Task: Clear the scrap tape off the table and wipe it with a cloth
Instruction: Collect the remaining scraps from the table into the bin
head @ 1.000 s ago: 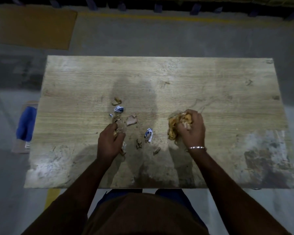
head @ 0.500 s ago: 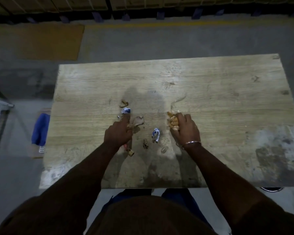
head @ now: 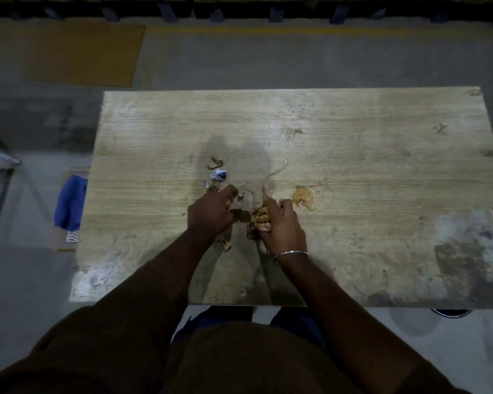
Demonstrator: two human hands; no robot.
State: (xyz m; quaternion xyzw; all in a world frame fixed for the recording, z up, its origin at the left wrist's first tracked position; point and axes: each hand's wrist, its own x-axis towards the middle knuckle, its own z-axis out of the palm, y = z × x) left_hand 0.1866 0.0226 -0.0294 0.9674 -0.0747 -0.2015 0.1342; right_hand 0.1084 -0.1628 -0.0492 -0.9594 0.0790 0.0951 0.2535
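Moved together at frame centre: right hand (head: 282, 223) curled round brown tape wad (head: 261, 218), left hand (head: 211, 213) pinching a scrap (head: 241, 214). Dropped right: clear piece (head: 304, 197). Blue-white ball (head: 219, 175) upward on table (head: 353, 155). Blue cloth (head: 70, 201) far left.

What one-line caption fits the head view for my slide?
Both hands gather scrap tape mid-table: right hand grips a brown wad, left hand picks another piece.
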